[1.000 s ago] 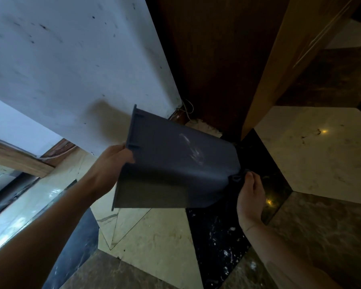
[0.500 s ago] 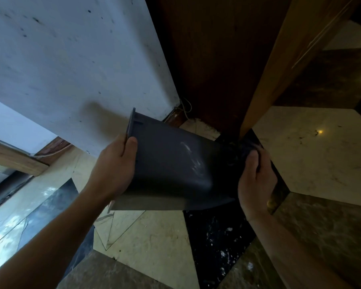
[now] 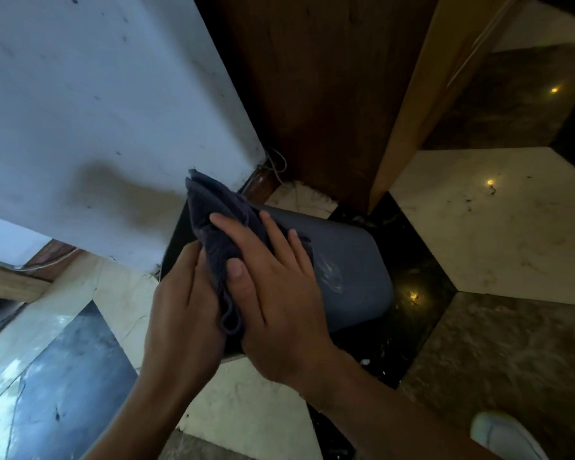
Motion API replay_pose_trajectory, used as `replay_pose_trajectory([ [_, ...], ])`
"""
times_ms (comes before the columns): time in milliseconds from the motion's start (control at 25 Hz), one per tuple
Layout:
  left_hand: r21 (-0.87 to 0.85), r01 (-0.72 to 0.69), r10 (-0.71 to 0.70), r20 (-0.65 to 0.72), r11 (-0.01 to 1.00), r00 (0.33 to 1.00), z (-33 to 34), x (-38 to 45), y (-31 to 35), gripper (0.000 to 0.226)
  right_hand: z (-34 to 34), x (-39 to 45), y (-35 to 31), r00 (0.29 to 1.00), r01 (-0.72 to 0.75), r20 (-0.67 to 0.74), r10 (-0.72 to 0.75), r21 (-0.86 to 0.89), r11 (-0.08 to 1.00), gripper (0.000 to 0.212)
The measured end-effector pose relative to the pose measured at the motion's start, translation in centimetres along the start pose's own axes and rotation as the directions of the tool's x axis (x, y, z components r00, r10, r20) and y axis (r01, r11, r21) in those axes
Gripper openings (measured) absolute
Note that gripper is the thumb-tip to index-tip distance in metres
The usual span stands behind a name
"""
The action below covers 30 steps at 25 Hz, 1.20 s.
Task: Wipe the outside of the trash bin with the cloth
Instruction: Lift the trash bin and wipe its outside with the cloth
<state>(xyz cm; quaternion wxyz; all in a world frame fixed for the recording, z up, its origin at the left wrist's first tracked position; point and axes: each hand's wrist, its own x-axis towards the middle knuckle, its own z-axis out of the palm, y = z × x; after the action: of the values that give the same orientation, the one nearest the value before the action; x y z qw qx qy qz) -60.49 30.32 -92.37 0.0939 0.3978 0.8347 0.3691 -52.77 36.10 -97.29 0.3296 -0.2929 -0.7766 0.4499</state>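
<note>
Tipped trash bin (image 3: 346, 263) at frame centre, off the floor (image 3: 478, 234), base toward the right. Right hand (image 3: 276, 303) spread flat, fingers (image 3: 273, 234) open, pressing dark cloth (image 3: 213, 214) onto the bin's side. Left hand (image 3: 183, 310) curled at the rim, grip partly hidden. Risks: pressing too hard and twisting the bin loose; loose cloth bunching, skipping smears near the base.

Polished stone floor (image 3: 498, 227) in cream, black and brown slabs, set in angular pieces; small white specks on the black slab; pale shoe (image 3: 508, 436) resting on the brown slab at lower right; bright light reflections on the polish.
</note>
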Motion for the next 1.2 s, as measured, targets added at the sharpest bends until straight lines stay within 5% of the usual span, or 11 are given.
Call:
replay_pose_trajectory([
  [200, 0.003, 0.133, -0.133, 0.002, 0.991, 0.991, -0.8, 0.9, -1.3, 0.041, 0.6, 1.1, 2.5, 0.997, -0.039, 0.057, 0.048, -0.143, 0.989, 0.051],
  [480, 0.004, 0.180, -0.180, -0.031, 0.984, 0.983, -1.3, 1.8, -2.3, 0.042, -2.0, 2.2, 10.8, 0.938, -0.343, -0.008, 0.347, -0.174, 0.923, 0.046],
  [720, -0.055, 0.189, -0.191, -0.033, 0.980, 0.981, -0.5, 1.7, -1.5, 0.046, -5.0, 0.8, 14.8, 0.859, -0.503, -0.054, 0.510, 0.109, 0.858, 0.037],
  [840, -0.043, 0.161, -0.163, -0.043, 0.986, 0.986, -0.1, 1.5, -1.1, 0.044, -3.7, -0.6, 11.5, 0.906, -0.394, -0.130, 0.402, 0.082, 0.915, 0.037],
  [1040, -0.029, 0.089, -0.090, -0.040, 0.996, 0.995, 0.2, 0.6, -0.4, 0.036, 0.8, -0.5, 1.7, 0.994, 0.081, -0.078, -0.078, 0.029, 0.996, 0.039],
  [1200, 0.008, 0.105, -0.105, -0.043, 0.994, 0.994, -0.5, 0.3, -1.3, 0.038, 1.1, -0.1, 2.2, 0.996, 0.089, -0.006, -0.091, -0.124, 0.988, 0.045],
])
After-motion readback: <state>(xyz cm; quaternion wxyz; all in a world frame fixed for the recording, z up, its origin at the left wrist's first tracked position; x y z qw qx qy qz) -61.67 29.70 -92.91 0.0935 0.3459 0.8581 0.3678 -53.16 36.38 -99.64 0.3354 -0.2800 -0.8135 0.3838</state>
